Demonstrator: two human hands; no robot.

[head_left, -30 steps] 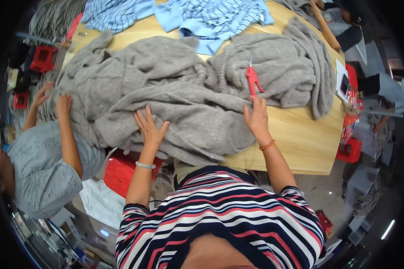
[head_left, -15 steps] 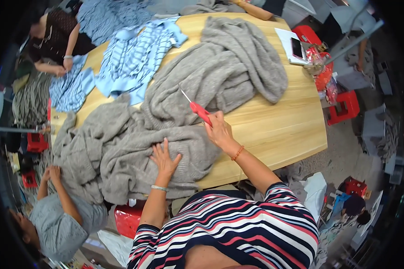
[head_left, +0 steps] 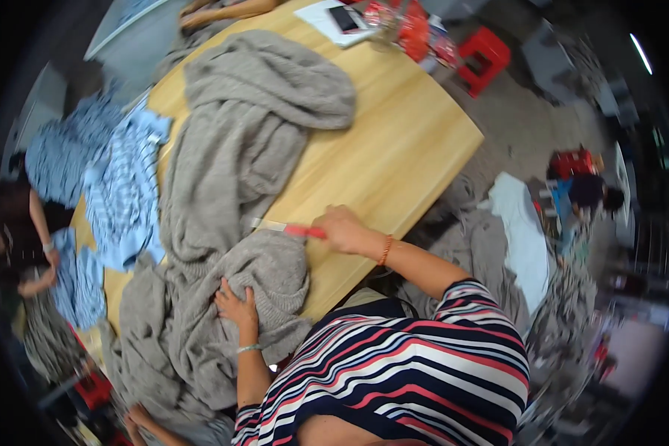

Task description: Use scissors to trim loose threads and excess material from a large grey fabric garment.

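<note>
A large grey knitted garment (head_left: pixel 230 178) is spread over a light wooden table (head_left: pixel 394 149). My left hand (head_left: pixel 236 306) rests flat on a bunched part of the grey knit near the table's front edge. My right hand (head_left: pixel 342 229) grips the red handle of a small pair of scissors (head_left: pixel 284 227); the metal blade points left, close to the knit. An orange band circles my right wrist and a silver one my left.
Blue striped garments (head_left: pixel 119 193) lie at the table's left. A person in dark clothes (head_left: pixel 15 230) works there. Papers and a phone (head_left: pixel 342 16) sit at the far end, with red stools (head_left: pixel 483 56) beyond. Grey and white cloth (head_left: pixel 513 238) lies on the floor at right.
The view has swung to the right, so the table now runs diagonally. My right hand has lowered the scissors toward the knit. My left hand stays pressed on the fabric.
</note>
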